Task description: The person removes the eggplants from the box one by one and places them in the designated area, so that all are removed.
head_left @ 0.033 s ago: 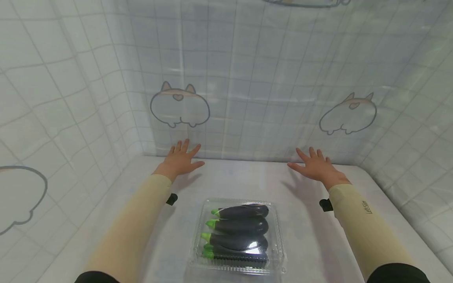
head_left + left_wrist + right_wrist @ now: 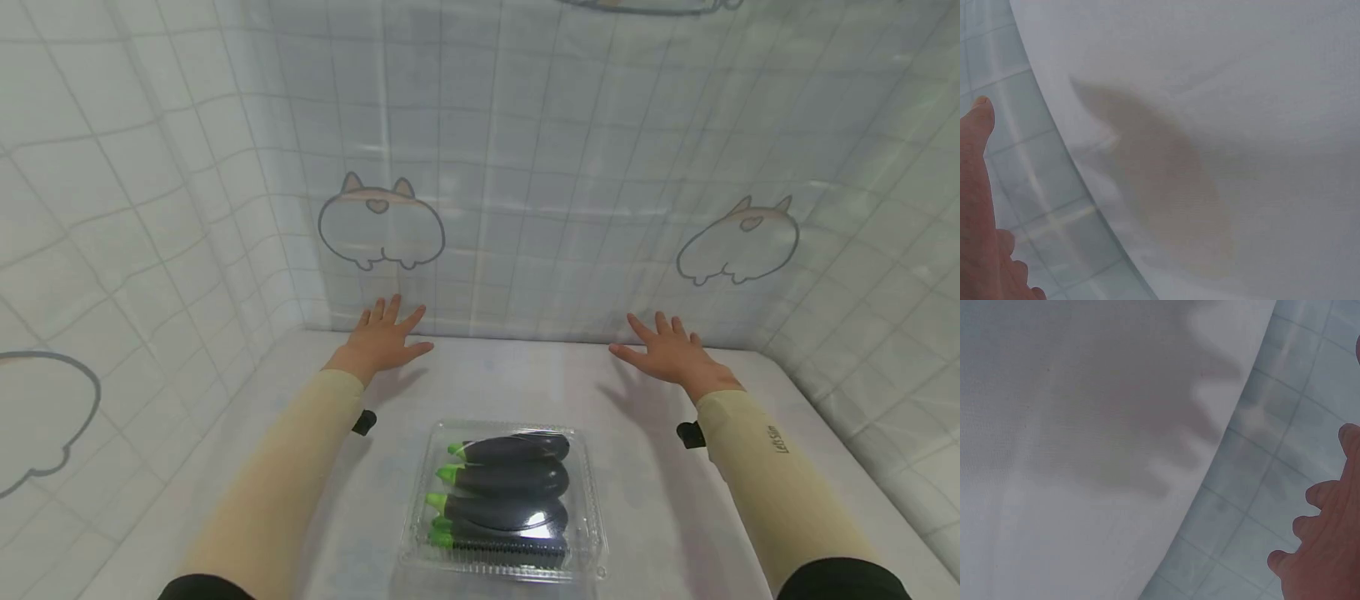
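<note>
A clear plastic container (image 2: 592, 508) lies on the white table, near the bottom middle of the head view. Several dark eggplants (image 2: 510, 479) with green stem ends lie side by side in it, stems toward the left. Whether its lid is closed I cannot tell. My left hand (image 2: 377, 340) is held out past the container, to its left, fingers spread and holding nothing. On the other side my right hand (image 2: 671, 354) reaches out the same way, also with spread fingers and nothing in it. Both hands cast shadows on the table and are apart from the container.
The white tabletop (image 2: 510, 379) ends at a far edge near both hands. Behind it hangs a pale grid-patterned sheet (image 2: 525, 250) with cartoon animal prints, and similar sheets stand at left and right. A small black device (image 2: 364, 422) sits at the left wrist, another (image 2: 690, 434) at the right.
</note>
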Action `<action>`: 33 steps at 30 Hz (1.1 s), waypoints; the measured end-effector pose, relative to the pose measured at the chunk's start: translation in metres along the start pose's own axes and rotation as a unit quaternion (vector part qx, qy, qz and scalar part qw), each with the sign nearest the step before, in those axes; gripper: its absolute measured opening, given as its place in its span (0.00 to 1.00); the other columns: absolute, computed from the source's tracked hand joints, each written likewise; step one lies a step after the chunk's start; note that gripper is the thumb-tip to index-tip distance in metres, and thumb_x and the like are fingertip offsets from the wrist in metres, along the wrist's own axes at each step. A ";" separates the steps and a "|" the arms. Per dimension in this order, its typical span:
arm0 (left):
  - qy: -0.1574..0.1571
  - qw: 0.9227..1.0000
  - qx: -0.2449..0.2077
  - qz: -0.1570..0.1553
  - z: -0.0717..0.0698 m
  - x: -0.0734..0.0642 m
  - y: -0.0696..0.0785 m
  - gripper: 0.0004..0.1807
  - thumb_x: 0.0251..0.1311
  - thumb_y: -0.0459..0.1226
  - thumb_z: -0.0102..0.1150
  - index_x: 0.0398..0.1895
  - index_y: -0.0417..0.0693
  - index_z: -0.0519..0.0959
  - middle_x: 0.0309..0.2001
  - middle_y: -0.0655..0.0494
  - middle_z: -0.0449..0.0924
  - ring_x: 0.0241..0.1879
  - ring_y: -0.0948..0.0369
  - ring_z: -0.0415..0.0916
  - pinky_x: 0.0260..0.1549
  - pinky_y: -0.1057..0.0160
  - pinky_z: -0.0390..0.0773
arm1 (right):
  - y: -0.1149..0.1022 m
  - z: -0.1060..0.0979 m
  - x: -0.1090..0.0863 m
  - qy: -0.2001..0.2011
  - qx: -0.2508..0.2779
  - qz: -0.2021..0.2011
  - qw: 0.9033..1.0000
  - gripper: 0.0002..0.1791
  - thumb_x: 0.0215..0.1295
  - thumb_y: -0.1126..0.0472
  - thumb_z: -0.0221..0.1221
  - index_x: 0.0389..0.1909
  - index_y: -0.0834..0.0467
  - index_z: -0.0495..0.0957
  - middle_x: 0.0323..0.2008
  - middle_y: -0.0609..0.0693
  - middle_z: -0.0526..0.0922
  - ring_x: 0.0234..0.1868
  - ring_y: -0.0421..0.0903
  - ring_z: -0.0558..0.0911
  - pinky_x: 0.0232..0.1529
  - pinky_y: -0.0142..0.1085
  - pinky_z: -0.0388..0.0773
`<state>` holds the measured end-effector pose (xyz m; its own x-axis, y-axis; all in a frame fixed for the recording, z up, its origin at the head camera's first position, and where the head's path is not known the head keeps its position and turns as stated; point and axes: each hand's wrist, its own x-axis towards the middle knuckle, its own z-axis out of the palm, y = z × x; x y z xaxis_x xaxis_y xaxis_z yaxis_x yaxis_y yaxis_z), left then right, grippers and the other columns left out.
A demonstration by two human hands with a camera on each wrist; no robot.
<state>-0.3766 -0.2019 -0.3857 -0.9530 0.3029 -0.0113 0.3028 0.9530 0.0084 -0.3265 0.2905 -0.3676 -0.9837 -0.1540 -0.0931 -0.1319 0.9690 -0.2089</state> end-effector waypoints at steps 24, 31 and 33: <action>0.106 0.989 -0.100 0.038 0.008 -0.038 -0.010 0.40 0.67 0.59 0.53 0.77 0.55 0.57 0.70 0.39 0.61 0.67 0.41 0.60 0.60 0.39 0.63 | 0.002 -0.011 -0.029 0.039 0.055 -0.047 0.997 0.52 0.66 0.25 0.44 0.80 0.54 0.43 0.74 0.71 0.42 0.71 0.73 0.50 0.61 0.70 0.51; 0.140 0.975 -0.164 0.055 0.004 -0.067 -0.001 0.36 0.67 0.57 0.55 0.74 0.54 0.63 0.63 0.45 0.69 0.60 0.47 0.71 0.53 0.43 0.71 | 0.002 -0.006 -0.051 0.087 0.076 -0.090 0.989 0.47 0.70 0.31 0.47 0.79 0.56 0.49 0.73 0.67 0.53 0.71 0.68 0.55 0.63 0.65 0.53; 0.148 0.970 -0.183 0.059 0.002 -0.074 0.001 0.35 0.67 0.57 0.55 0.73 0.54 0.64 0.61 0.48 0.72 0.58 0.49 0.73 0.51 0.45 0.73 | 0.001 -0.004 -0.056 0.097 0.084 -0.099 0.987 0.46 0.70 0.31 0.48 0.78 0.55 0.50 0.73 0.65 0.55 0.70 0.66 0.59 0.63 0.64 0.56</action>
<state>-0.3057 -0.2238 -0.3866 -0.8903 0.3437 0.2987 0.4369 0.8297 0.3474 -0.2718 0.3005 -0.3591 -0.9480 -0.2809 0.1496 -0.3170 0.8756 -0.3645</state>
